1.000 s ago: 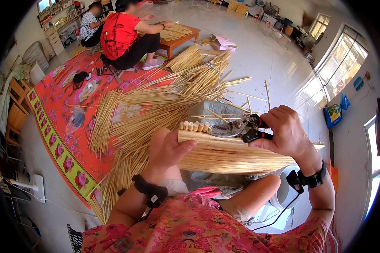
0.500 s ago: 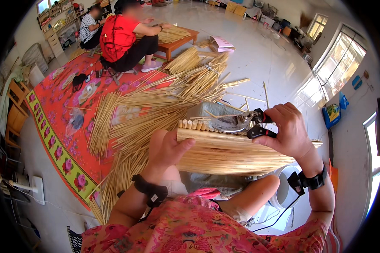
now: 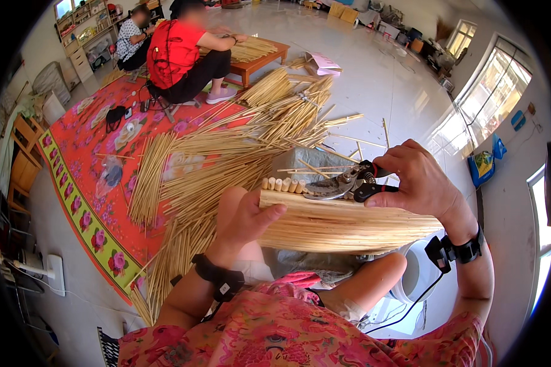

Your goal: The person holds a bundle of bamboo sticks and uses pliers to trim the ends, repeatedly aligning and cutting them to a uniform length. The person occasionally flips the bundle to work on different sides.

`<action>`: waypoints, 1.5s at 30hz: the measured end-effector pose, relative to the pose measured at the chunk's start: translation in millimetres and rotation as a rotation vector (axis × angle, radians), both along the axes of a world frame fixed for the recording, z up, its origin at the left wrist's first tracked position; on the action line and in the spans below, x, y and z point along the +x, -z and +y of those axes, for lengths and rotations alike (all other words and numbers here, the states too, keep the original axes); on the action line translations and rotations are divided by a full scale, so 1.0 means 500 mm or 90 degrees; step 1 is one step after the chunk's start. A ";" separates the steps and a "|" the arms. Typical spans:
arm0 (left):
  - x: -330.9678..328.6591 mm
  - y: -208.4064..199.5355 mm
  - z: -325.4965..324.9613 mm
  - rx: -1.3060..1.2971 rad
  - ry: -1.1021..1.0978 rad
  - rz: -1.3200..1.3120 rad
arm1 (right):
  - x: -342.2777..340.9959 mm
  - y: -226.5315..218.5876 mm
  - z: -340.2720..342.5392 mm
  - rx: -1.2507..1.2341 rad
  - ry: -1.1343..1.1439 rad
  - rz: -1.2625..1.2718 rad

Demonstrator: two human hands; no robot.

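Observation:
A mat of straw-coloured stalks (image 3: 343, 226) laid side by side spans my lap. My left hand (image 3: 246, 219) is closed around its left end, thumb on top. In my right hand (image 3: 416, 180) I grip pruning shears (image 3: 335, 186) with black handles and metal blades. The blades lie along the mat's far edge, beside a row of short stalk ends (image 3: 283, 184) that stick up there. Whether the blades are closed on a stalk I cannot make out. Beneath the mat is a grey, cloth-like bundle (image 3: 306, 160).
Loose stalks (image 3: 226, 160) spread over the red floral floor cloth (image 3: 113, 202) to the left. A white bucket (image 3: 415, 269) stands by my right knee. Farther off, a person in red (image 3: 176, 58) and another person (image 3: 130, 40) sit by a low wooden table (image 3: 251, 67) covered with stalks.
The shears have slid slightly left along the mat's far edge, with my right hand tilting over them. The mat has shifted a little. My left hand keeps its hold.

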State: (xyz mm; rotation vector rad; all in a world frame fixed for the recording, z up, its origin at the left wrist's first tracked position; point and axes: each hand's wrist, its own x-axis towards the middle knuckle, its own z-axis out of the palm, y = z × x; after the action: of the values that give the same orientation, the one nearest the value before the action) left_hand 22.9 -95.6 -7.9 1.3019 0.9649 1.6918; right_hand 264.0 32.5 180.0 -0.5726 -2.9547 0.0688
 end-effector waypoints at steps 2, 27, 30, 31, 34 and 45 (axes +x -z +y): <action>0.002 -0.003 0.002 0.025 0.000 -0.003 | -0.003 -0.003 0.003 -0.029 -0.002 -0.015; 0.004 -0.008 -0.002 0.010 0.003 -0.041 | 0.005 0.030 0.013 0.230 -0.152 0.052; 0.001 -0.004 0.001 0.000 0.000 -0.024 | 0.024 0.037 0.008 0.228 -0.101 0.048; 0.003 -0.005 0.000 0.010 -0.005 -0.013 | 0.027 0.042 0.009 0.217 -0.079 0.049; 0.004 -0.009 -0.004 0.009 -0.013 0.008 | 0.028 0.044 0.008 0.196 -0.060 0.152; 0.001 -0.010 -0.011 0.000 -0.047 0.062 | 0.004 0.050 -0.037 0.032 0.021 0.116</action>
State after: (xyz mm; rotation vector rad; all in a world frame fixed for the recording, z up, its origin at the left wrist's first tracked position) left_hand 23.2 -101.0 -2.9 1.3737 1.0823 1.6968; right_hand 266.2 13.8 154.8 -0.5747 -2.7611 0.0407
